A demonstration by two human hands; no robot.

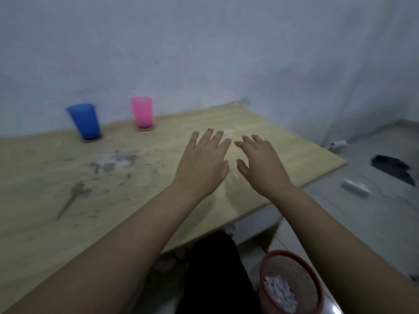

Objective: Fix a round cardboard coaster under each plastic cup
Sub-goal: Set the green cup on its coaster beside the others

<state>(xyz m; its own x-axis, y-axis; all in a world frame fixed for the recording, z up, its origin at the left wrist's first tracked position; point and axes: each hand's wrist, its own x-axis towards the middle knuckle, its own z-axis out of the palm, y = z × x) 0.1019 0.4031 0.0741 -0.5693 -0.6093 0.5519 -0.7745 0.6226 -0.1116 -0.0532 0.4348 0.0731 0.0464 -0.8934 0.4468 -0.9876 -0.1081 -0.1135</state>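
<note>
Both hands reach out over the wooden tabletop (260,123), palms down. The left hand (201,164) has its fingers straight and spread and holds nothing; the right hand (260,164) is just beside it, fingers loosely extended, also holding nothing. At the far edge by the wall stand 2 plastic cups, well apart from the hands: the blue cup (85,121) on a round cardboard coaster (91,139), and to its right the pink cup (142,112) on its own coaster (146,128). A red basket (292,266) holding white scraps sits on the floor.
</note>
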